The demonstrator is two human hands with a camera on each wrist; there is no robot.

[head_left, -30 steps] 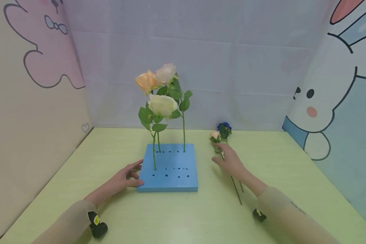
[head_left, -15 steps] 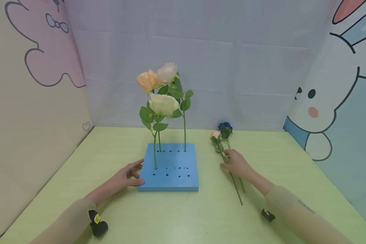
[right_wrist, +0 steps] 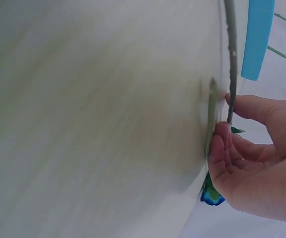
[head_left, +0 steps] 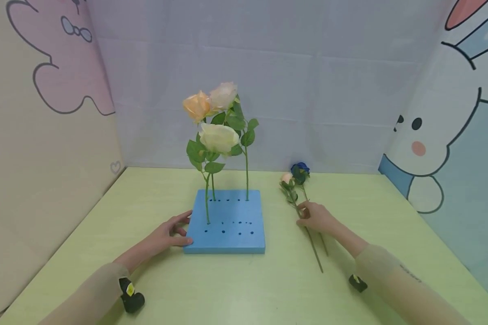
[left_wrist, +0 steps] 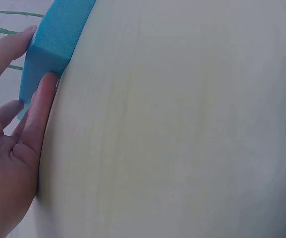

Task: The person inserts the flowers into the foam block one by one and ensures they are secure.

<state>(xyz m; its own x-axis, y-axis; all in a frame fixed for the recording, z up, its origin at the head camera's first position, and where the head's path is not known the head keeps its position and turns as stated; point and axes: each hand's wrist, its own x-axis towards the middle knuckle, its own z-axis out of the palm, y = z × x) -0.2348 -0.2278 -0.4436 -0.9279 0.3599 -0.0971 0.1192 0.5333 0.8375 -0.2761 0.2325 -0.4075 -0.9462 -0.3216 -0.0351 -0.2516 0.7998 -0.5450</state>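
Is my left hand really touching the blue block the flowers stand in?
Touching. The left wrist view shows it: fingertips of your left hand lie right against the blue block, with no gap.

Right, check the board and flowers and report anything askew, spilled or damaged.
Nothing stands out: three roses stand in the blue board, the left hand touches its side, and the right hand pinches a pale rose by its stem. No spill or breakage shows.
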